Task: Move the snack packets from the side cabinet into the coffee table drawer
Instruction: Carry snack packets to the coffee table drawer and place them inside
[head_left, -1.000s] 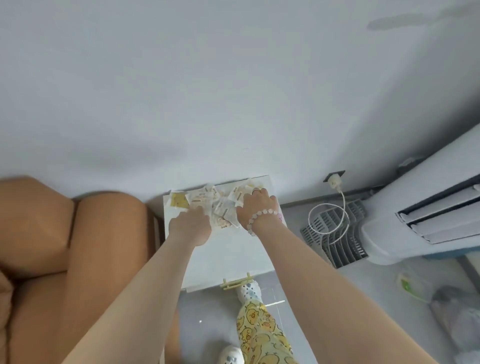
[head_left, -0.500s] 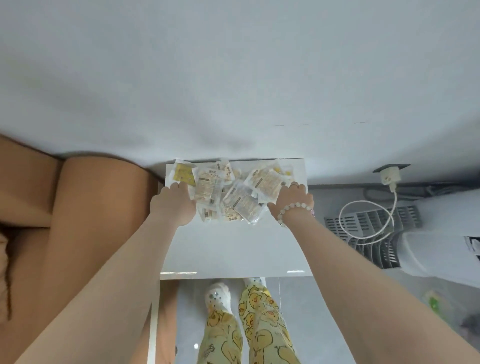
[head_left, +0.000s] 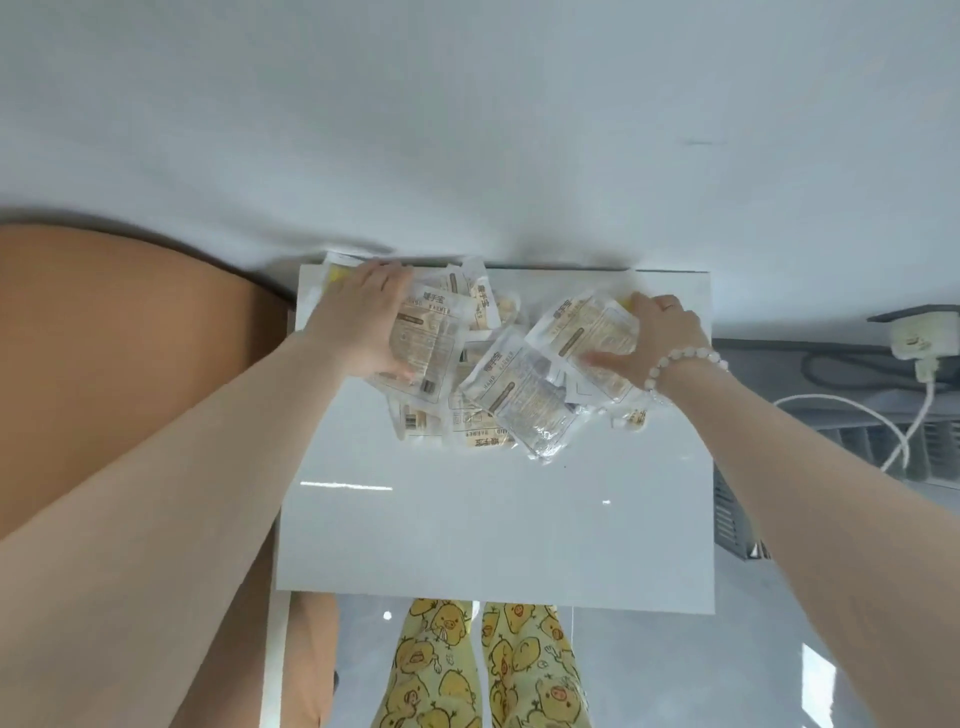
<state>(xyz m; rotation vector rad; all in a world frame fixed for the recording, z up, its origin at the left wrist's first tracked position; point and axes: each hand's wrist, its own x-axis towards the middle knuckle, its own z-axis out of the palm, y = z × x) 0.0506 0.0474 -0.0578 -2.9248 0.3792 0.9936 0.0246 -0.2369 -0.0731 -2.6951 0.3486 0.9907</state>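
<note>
While a second ago the two hands sat close together over a bunched heap at the far edge of the side cabinet (head_left: 493, 519), they now stand apart at either flank of the pile of snack packets (head_left: 498, 384), which lies looser and more fanned out than before.

Item 1, left hand (head_left: 363, 322): at 10 o'clock on the cabinet top, palm down, fingers curled over the leftmost packet (head_left: 423, 338), grasping it with the thumb at the packet's near edge.

Item 2, right hand (head_left: 649, 338): at 2 o'clock, beaded bracelet (head_left: 680, 361) at the wrist, fingers and thumb clamped on the rightmost packet (head_left: 587, 332).

Item 3, packets: pale wrappers printed "HAND WARMER", overlapping one another at 12 o'clock against the wall (head_left: 467, 130). About eight can be made out; the exact count cannot be told, since several are buried under others.

Item 4, surroundings: one tan sofa (head_left: 104, 364) at 9 o'clock; one wall plug with white cable (head_left: 919, 353) at 3 o'clock.

Judgement: the spread grip suggests both hands are gathering the heap from its sides for a single lift. No packet has left the cabinet; the coffee table drawer is not in view, so the transfer is not yet begun.
</note>
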